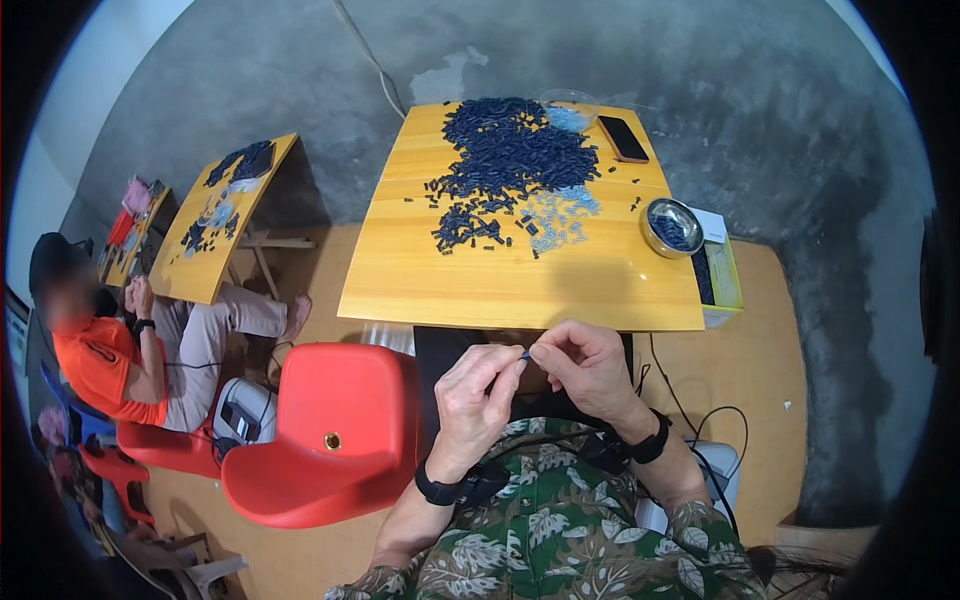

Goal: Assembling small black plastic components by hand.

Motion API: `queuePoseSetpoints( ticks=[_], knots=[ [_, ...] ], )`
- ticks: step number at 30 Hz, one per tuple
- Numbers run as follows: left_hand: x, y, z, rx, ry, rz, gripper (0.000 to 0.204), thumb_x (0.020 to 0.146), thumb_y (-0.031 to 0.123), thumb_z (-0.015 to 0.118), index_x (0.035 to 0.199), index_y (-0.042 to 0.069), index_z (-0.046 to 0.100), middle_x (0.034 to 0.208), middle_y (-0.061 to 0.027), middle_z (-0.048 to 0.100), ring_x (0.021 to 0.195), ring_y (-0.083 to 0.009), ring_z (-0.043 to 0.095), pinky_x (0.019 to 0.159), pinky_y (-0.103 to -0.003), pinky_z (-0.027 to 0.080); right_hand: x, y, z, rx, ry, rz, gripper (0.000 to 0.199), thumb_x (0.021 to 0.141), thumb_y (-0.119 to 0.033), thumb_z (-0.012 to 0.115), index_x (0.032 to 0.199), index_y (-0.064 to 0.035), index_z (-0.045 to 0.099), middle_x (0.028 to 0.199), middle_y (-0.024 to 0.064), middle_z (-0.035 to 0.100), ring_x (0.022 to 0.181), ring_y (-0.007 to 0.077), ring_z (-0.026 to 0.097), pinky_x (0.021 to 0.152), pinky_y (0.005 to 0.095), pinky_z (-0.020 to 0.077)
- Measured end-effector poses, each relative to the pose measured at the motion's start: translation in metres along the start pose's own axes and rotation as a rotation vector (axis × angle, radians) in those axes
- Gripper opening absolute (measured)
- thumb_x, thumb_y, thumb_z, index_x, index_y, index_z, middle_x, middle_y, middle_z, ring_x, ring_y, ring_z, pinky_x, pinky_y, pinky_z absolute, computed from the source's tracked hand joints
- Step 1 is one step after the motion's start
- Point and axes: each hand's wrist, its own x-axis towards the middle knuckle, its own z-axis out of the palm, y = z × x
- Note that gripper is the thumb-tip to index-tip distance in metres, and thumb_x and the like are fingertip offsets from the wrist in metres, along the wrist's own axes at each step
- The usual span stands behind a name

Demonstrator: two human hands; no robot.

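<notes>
Just off the near edge of the wooden table (400, 270), my two hands meet at the fingertips. A tiny dark piece (525, 356) sits between them, mostly covered by the fingers. My left hand (470, 393) pinches it with thumb and forefinger. From the other side, my right hand (590, 370) closes thumb and fingers on the same spot; whether it grips a separate part cannot be seen. Beyond them on the tabletop spreads a big heap of small dark-blue cylindrical pieces (520, 150). Small clear, bluish pieces (560, 220) lie scattered at its near right side.
A metal bowl (652, 238) holding dark pieces stands at the table's right edge, beside a yellow box (730, 280). Farther back are a phone (623, 139) and a clear tub (590, 101). A red chair (340, 410) is at my left; a seated person (110, 355) works beyond it.
</notes>
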Motion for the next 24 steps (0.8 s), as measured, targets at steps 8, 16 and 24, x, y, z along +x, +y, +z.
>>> queuePoseSetpoints(
  ticks=[8, 16, 24],
  knots=[
    [-0.001, -0.001, -0.003, -0.059, 0.018, -0.077, 0.012, 0.081, -0.004, 0.07, 0.093, -0.001, 0.069, 0.084, -0.0119, 0.069, 0.073, -0.0196, 0.066, 0.066, -0.029, 0.052, 0.003, -0.005, 0.003, 0.003, -0.051, 0.075, 0.018, 0.096, -0.018, 0.063, 0.089, -0.0012, 0.065, 0.071, 0.0005, 0.062, 0.056, 0.0042, 0.056, 0.048, 0.0185, 0.0467],
    [0.001, 0.0, -0.004, -0.102, 0.016, -0.081, 0.011, 0.082, -0.002, 0.07, 0.093, -0.001, 0.068, 0.083, -0.0105, 0.068, 0.07, -0.0172, 0.064, 0.064, -0.028, 0.051, 0.008, -0.004, -0.005, 0.08, -0.111, 0.107, 0.026, 0.097, -0.025, 0.061, 0.091, -0.0008, 0.067, 0.069, 0.0009, 0.063, 0.057, 0.0046, 0.058, 0.049, 0.0198, 0.0479],
    [0.0, 0.003, -0.003, -0.069, 0.032, -0.064, 0.01, 0.083, -0.004, 0.069, 0.093, -0.002, 0.069, 0.086, -0.0114, 0.069, 0.079, -0.0185, 0.066, 0.071, -0.028, 0.051, 0.007, 0.007, 0.004, 0.513, -0.141, 0.237, 0.023, 0.098, -0.023, 0.059, 0.086, -0.0035, 0.062, 0.063, 0.0003, 0.057, 0.048, 0.0071, 0.051, 0.042, 0.0197, 0.039]
  ],
)
